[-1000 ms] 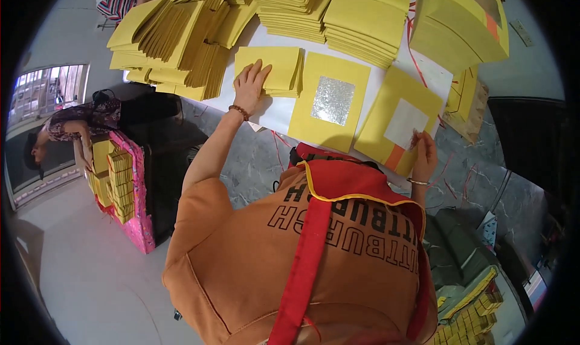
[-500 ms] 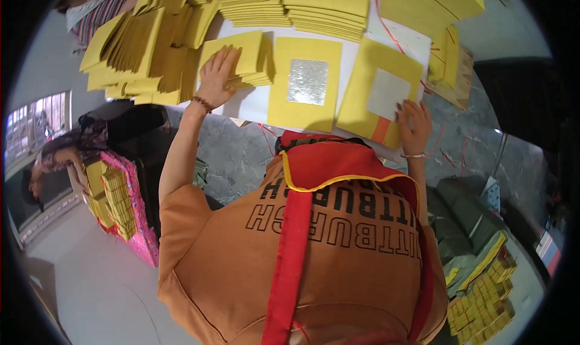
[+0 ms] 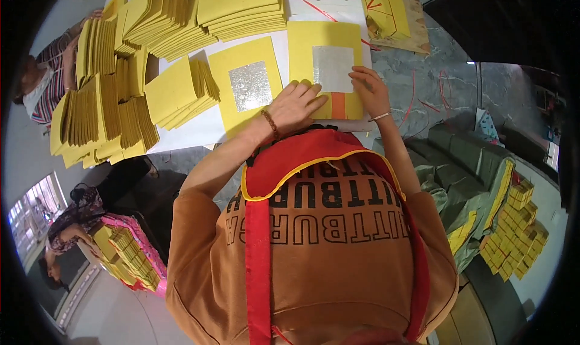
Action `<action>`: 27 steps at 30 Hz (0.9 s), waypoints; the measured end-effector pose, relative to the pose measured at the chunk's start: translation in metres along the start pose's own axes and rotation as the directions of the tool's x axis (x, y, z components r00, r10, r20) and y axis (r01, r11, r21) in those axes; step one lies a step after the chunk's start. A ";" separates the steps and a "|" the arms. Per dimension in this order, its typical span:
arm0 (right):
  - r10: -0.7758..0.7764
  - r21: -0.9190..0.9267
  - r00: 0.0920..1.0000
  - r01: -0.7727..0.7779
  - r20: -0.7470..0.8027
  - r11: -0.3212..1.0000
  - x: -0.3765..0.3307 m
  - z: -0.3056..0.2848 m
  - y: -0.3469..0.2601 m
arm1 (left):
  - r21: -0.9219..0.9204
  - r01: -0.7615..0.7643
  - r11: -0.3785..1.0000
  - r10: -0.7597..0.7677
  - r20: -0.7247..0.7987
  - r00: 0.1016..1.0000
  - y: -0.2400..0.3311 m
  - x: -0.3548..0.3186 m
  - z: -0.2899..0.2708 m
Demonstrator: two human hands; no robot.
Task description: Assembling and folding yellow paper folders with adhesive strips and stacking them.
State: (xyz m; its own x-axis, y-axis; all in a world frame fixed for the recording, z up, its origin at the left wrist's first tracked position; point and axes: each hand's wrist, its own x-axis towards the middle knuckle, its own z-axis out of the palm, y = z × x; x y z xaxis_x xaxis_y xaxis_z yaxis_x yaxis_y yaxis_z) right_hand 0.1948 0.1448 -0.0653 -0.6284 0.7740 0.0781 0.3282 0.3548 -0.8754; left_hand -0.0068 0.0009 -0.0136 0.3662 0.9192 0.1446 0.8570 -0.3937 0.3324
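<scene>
A stack of yellow joss paper with a silver foil square and an orange strip lies in front of me on the white table. My left hand rests on its lower left corner, fingers stretched out and laid flat. At its right edge is my right hand, with fingers extended beside the foil square and the thumb partly hidden. To the left lies another yellow joss paper with a crinkled silver foil square. Beyond that sits a small pile of folded yellow paper, untouched by either hand.
Tall bundles of folded yellow paper crowd the table's far and left sides. Red string runs across the white tabletop. Two other people are at the left, one near a pink-lined box. Tied yellow bundles are stacked at the right.
My left hand has left the folded pile and moved right onto the stack with the orange strip. That stack now sits straighter. The whole view has shifted, and my right hand stays at its edge.
</scene>
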 end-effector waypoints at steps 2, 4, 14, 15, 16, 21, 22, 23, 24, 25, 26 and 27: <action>0.078 0.184 0.997 -0.077 0.003 0.980 0.000 0.001 0.006 | -0.068 -0.048 0.997 0.045 -0.054 0.998 -0.004 -0.002 0.006; 0.134 0.279 0.991 -0.128 0.000 0.952 0.002 0.001 0.010 | -0.134 -0.092 0.987 0.078 -0.110 0.991 -0.008 -0.005 0.008; 0.267 0.482 0.963 -0.250 0.034 0.840 0.004 0.001 0.011 | -0.587 0.298 0.753 -0.390 -0.033 0.920 -0.014 -0.004 0.007; 0.266 0.482 0.963 -0.250 0.036 0.840 0.004 0.002 0.010 | -0.621 0.346 0.703 -0.436 0.007 0.900 -0.015 -0.005 0.008; 0.252 0.472 0.967 -0.235 0.027 0.850 0.004 0.001 0.010 | -0.622 0.346 0.703 -0.436 0.007 0.900 -0.015 -0.005 0.008; 0.197 0.451 0.980 -0.175 -0.002 0.875 0.003 0.002 0.015 | -0.696 0.450 0.560 -0.507 0.141 0.850 -0.018 -0.005 0.010; 0.223 0.443 0.975 -0.205 0.011 0.873 0.003 0.001 0.012 | -0.696 0.450 0.559 -0.507 0.142 0.850 -0.018 -0.005 0.011; 0.251 0.435 0.968 -0.236 0.024 0.869 0.003 0.001 0.011 | -0.702 0.469 0.536 -0.522 0.161 0.838 -0.018 -0.004 0.011; 0.252 0.436 0.967 -0.237 0.023 0.868 0.002 0.001 0.013 | -0.707 0.487 0.513 -0.536 0.180 0.825 -0.019 -0.004 0.012; 0.230 0.434 0.973 -0.220 0.028 0.874 0.003 0.001 0.015 | -0.707 0.486 0.513 -0.536 0.179 0.825 -0.019 -0.004 0.012; 0.209 0.432 0.977 -0.202 0.034 0.879 0.003 0.000 0.016 | -0.720 0.484 0.497 -0.548 0.172 0.819 -0.019 -0.004 0.013; 0.208 0.432 0.978 -0.202 0.032 0.879 0.002 -0.002 0.018 | -0.733 0.481 0.481 -0.559 0.166 0.812 -0.020 -0.003 0.013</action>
State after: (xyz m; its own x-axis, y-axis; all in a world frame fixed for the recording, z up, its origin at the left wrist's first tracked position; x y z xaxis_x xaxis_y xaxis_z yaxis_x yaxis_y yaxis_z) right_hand 0.2009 0.1537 -0.0796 -0.5687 0.8136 -0.1213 0.1106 -0.0705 -0.9914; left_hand -0.0205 0.0059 -0.0334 -0.1217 0.9672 -0.2232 0.3224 0.2512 0.9127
